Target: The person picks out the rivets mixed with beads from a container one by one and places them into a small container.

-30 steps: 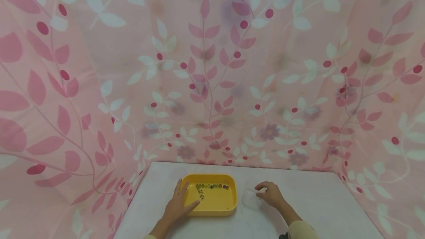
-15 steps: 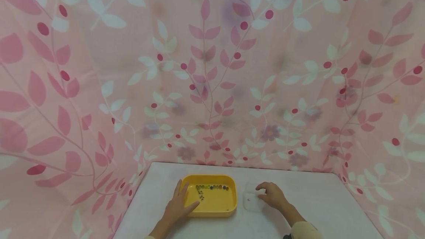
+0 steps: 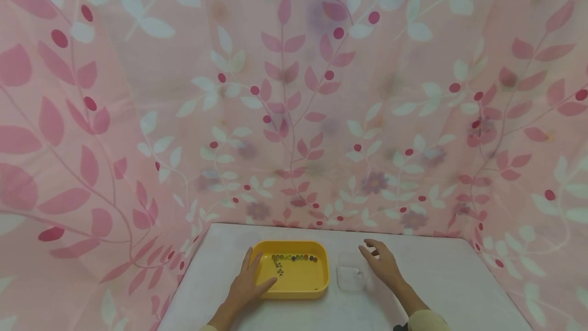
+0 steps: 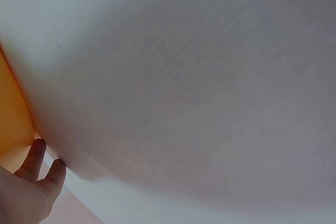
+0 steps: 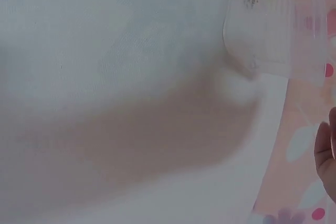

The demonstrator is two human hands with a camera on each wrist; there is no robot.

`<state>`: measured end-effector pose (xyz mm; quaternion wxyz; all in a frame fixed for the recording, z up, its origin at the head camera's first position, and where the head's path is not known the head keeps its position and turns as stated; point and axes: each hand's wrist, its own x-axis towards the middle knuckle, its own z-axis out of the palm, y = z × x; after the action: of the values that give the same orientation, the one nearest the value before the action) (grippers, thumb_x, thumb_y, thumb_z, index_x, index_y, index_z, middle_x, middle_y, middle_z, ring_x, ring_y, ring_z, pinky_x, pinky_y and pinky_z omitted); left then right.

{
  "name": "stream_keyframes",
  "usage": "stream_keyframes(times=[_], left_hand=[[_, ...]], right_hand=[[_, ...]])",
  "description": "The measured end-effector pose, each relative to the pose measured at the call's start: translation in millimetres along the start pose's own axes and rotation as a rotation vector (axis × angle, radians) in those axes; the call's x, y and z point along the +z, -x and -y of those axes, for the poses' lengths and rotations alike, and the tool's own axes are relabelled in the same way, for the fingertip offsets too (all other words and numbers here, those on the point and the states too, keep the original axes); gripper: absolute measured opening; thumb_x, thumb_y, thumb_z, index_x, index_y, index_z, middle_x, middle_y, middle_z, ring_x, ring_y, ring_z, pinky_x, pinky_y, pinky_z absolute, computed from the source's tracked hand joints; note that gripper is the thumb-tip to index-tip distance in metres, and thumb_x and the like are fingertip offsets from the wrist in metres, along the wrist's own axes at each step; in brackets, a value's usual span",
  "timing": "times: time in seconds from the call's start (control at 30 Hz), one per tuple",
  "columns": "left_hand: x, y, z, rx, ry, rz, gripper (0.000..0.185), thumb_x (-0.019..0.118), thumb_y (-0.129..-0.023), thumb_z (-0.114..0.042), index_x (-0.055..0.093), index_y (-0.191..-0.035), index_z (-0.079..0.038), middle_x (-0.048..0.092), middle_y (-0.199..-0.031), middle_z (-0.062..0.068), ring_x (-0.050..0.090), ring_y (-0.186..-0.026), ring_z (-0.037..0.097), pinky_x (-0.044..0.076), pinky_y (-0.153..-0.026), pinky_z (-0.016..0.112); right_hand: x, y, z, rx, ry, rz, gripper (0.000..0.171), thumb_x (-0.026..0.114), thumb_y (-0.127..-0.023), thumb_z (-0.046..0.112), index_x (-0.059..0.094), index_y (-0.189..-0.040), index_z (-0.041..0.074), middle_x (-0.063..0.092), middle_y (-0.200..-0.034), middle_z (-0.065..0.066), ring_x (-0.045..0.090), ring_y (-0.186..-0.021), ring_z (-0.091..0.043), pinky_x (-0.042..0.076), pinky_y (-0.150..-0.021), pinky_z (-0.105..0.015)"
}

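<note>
Lifted off the clear box [image 3: 351, 277], right hand [image 3: 381, 264] spreads empty; left hand [image 3: 247, 285] rests flat on yellow tray [image 3: 321, 282].

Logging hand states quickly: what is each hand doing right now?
Left hand: open, fingers resting flat on the yellow tray at its left rim.
Right hand: open, fingers spread, holding nothing, beside the clear plastic container.

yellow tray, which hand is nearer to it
Left. The left hand rests on the yellow tray at its left rim; the right hand is off to its right, beyond a clear container.
</note>
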<state>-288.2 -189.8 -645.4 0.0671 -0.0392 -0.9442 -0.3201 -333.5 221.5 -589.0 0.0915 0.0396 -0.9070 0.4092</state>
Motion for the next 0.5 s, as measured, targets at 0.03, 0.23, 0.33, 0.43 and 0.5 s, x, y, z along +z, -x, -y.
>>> stream_keyframes(times=[0.03, 0.23, 0.33, 0.43, 0.5], left_hand=[[0.1, -0.1, 0.3, 0.004, 0.002, -0.003, 0.094, 0.068, -0.082, -0.063, 0.033, -0.155, -0.016, 0.012, -0.165, 0.016, 0.055, -0.123, 0.046, 0.053, -0.083, 0.062], [1.3, -0.4, 2.0, -0.003, 0.015, -0.002, 0.094, 0.066, -0.082, -0.065, 0.032, -0.156, -0.018, 0.011, -0.166, 0.013, 0.055, -0.124, 0.046, 0.050, -0.087, 0.064], [0.9, -0.3, 2.2, -0.003, 0.013, -0.001, 0.093, 0.067, -0.083, -0.063, 0.033, -0.155, -0.018, 0.012, -0.166, 0.013, 0.056, -0.122, 0.046, 0.050, -0.087, 0.065], [0.9, -0.4, 2.6, -0.007, 0.013, 0.003, 0.092, 0.068, -0.083, -0.062, 0.032, -0.156, -0.018, 0.012, -0.166, 0.013, 0.056, -0.122, 0.046, 0.050, -0.088, 0.065], [1.4, -0.6, 2.7, -0.015, 0.018, 0.009, 0.092, 0.068, -0.083, -0.062, 0.032, -0.156, -0.018, 0.011, -0.166, 0.013, 0.055, -0.124, 0.046, 0.050, -0.088, 0.065]], right_hand=[[-1.2, -0.1, 0.8, -0.011, 0.020, 0.000, 0.060, 0.059, -0.095, 0.052, 0.055, -0.138, 0.010, 0.056, -0.136, -0.016, 0.060, -0.109, -0.031, 0.053, -0.087, -0.047], [1.6, 2.5, 3.4, -0.200, 0.338, -0.086, 0.084, 0.062, -0.089, 0.057, 0.035, -0.153, 0.009, 0.028, -0.157, -0.026, 0.041, -0.131, -0.053, 0.033, -0.097, -0.077], [6.7, 6.3, 6.8, -0.274, 0.440, -0.119, 0.089, 0.064, -0.086, 0.060, 0.032, -0.155, 0.013, 0.016, -0.162, -0.025, 0.038, -0.132, -0.053, 0.030, -0.101, -0.075], [11.9, 8.7, 12.2, -0.303, 0.492, -0.125, 0.091, 0.063, -0.085, 0.063, 0.030, -0.156, 0.016, 0.007, -0.165, -0.022, 0.033, -0.136, -0.052, 0.023, -0.107, -0.074], [15.2, 9.3, 15.9, -0.305, 0.504, -0.120, 0.092, 0.063, -0.085, 0.063, 0.030, -0.156, 0.017, 0.003, -0.166, -0.019, 0.030, -0.139, -0.050, 0.018, -0.111, -0.073]])
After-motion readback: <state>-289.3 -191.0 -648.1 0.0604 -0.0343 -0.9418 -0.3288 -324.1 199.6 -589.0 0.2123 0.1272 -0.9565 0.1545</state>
